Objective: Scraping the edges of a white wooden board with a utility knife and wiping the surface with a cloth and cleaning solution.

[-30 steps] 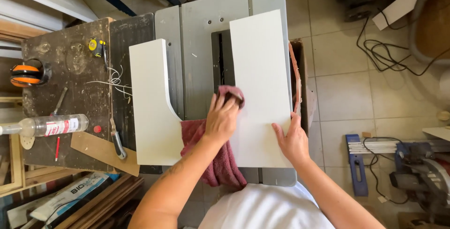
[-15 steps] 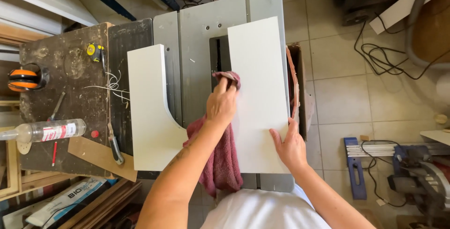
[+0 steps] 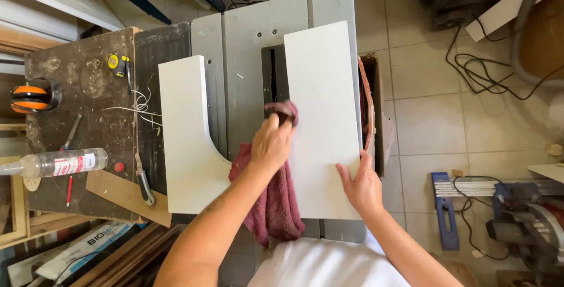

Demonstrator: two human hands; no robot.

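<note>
A white rectangular board lies lengthwise on a grey saw table. My left hand grips a dark red cloth and presses its bunched end against the board's left edge, about halfway along. The rest of the cloth hangs down toward my body. My right hand lies flat on the board's near right corner, fingers spread. A second white board with a curved cut-out lies to the left, untouched.
A dark stained bench at left carries a clear plastic bottle, orange ear defenders, a yellow tape measure and a utility knife. A cardboard box stands right of the table. Cables and tools lie on the tiled floor.
My left hand slid the cloth up along the board's left edge, then back toward me a little. My right hand stayed on the near right corner.
</note>
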